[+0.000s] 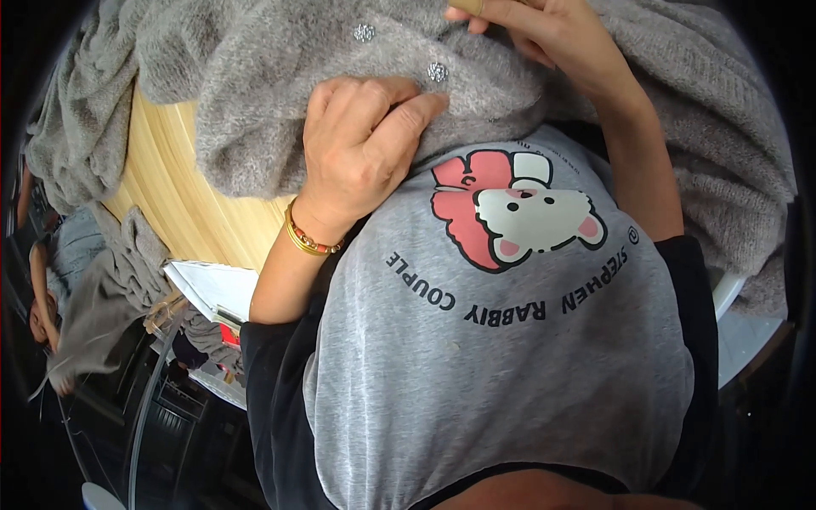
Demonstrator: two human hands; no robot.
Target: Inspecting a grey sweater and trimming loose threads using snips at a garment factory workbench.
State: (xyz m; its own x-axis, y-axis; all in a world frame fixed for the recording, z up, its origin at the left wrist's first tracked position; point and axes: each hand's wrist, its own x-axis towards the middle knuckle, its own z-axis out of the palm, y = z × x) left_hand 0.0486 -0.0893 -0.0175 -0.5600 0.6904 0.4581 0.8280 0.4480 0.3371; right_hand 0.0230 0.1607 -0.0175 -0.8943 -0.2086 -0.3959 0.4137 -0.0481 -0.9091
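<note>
A fuzzy grey-brown knitted garment (280,76) lies bunched in front of me, with two round, glittering silver buttons (437,71) on it. My left hand (361,140) is closed on a fold of the knit just below these buttons, its fingertips buried in the fabric. Above the garment at the upper right is my right hand (552,30), its fingers curled and drawn together. A tan finger cover (466,6) sits on one of its fingertips, cut by the top edge. Whatever those fingers pinch, if anything, is too small or hidden to make out.
More grey knitwear (714,102) spreads over the right side and the far left. Light wooden tabletop (170,161) shows at left, with a white box-like tray (212,285) below it. Beyond, another person's arm (44,289) handles grey knitwear.
</note>
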